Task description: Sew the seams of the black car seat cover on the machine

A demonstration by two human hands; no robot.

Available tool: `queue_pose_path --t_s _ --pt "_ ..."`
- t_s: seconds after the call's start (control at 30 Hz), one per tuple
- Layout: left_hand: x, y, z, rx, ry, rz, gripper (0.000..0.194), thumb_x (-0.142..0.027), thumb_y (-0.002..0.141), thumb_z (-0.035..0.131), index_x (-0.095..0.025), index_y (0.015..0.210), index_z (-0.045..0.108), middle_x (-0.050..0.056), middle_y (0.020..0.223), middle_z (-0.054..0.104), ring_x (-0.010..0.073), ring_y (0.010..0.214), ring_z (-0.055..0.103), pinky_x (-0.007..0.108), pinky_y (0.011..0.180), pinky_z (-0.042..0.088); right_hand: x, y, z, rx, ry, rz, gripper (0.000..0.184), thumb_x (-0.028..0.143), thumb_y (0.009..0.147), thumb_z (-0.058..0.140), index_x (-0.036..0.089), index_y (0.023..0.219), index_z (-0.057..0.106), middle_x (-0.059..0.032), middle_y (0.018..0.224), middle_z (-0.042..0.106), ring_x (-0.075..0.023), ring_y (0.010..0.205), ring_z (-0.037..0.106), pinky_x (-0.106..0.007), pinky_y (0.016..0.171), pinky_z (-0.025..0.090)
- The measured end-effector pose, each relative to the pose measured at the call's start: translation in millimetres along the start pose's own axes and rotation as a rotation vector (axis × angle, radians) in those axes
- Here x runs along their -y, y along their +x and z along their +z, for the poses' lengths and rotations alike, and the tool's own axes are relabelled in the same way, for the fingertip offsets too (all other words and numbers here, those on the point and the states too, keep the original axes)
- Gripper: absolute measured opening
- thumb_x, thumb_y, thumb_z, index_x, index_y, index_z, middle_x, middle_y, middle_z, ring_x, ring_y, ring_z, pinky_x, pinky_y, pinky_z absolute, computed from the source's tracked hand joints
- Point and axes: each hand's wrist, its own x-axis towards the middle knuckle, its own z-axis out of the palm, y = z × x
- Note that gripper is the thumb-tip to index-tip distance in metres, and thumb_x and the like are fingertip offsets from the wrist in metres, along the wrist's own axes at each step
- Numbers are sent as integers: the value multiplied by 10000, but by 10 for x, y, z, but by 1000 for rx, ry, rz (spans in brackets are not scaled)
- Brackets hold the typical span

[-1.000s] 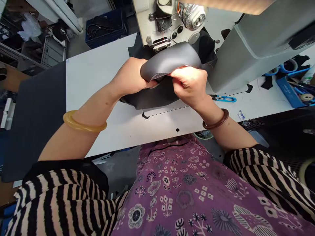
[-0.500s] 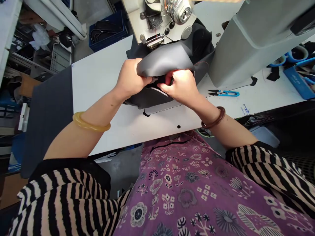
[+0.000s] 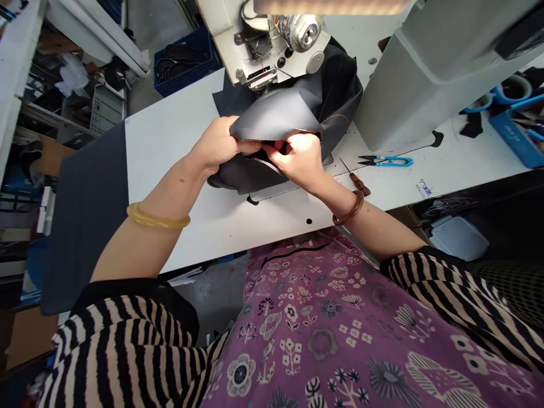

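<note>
A folded piece of dark grey leather-like material (image 3: 276, 116) lies on the white sewing table (image 3: 170, 141), right in front of the sewing machine head (image 3: 263, 39). My left hand (image 3: 219, 144) is closed on the material's left front edge. My right hand (image 3: 297, 158) pinches the same edge from the right, its fingertips tucked under the fold. Both hands meet at the middle of the edge. More of the dark material (image 3: 340, 85) bunches up behind, against the machine's grey body (image 3: 425, 73).
Blue thread snips (image 3: 389, 161) lie on the table right of my hands, and a small brown-handled tool (image 3: 359, 184) rests by my right wrist. A blue tray (image 3: 516, 133) of items stands at far right. A blue crate (image 3: 182, 56) sits on the floor beyond the table.
Both hands have shifted slightly left and down along the material's front edge, and the fold has been drawn toward me. The view has swung a little to the right.
</note>
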Motion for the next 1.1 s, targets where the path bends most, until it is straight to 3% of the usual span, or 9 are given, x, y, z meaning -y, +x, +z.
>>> queue_pose_path --t_s 0.13,0.3,0.5,0.73,1.1 --pt "15 29 -23 -37 -21 13 232 -119 572 742 -119 725 567 -32 705 526 101 688 470 447 907 454 -31 55 30 31 -48 -49 377 443 955 455 155 784 627 -85 750 619 -219 803 611 -388 808 498" --pt "-14 9 23 -130 41 64 224 -41 623 691 -142 635 492 -58 637 421 71 634 398 372 857 461 -12 87 15 90 -94 -108 280 371 946 463 151 927 636 -130 891 651 -256 900 614 -417 837 485" --pt "-56 -21 56 -149 50 44 281 7 616 696 -155 605 467 -64 598 433 67 601 395 300 749 439 46 -3 -145 148 25 -107 119 236 865 531 166 779 576 -46 713 578 -174 713 569 -345 742 494" --pt "-77 -20 52 -164 72 23 225 -3 623 714 -132 664 533 -60 648 462 73 643 406 341 842 463 -73 73 80 -13 24 -87 288 381 920 514 165 735 560 -56 670 556 -189 692 564 -384 736 504" --pt "-60 -9 22 -123 89 29 234 24 619 713 -120 685 540 -72 653 437 76 661 454 477 957 464 -26 5 95 11 -262 -91 398 382 980 352 137 820 622 -135 768 636 -252 792 620 -411 750 481"
